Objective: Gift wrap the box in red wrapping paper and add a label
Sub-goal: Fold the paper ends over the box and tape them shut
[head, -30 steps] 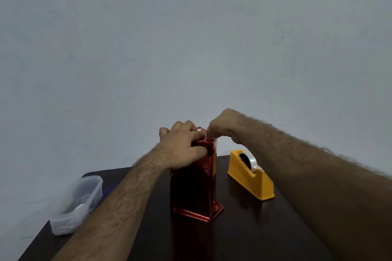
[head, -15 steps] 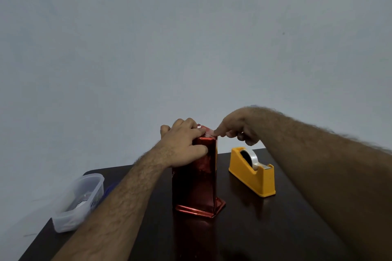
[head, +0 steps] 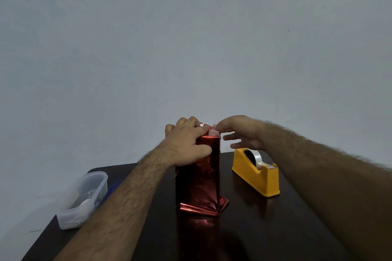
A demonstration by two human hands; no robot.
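The left hand (head: 188,144) keeps a clenched grip on the box (head: 198,176), pinning folded paper; just beside it, the right hand (head: 239,131), fingers released, presses tape (head: 213,132) down.

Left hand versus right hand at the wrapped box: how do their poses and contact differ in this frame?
The left hand grips the upper part of the red wrapped box, fingers curled over its top edge; the right hand has straight, spread fingers, one fingertip pressing clear tape on the top corner. The left covers the near side; the right hovers above the yellow tape dispenser. Both touch the box top.
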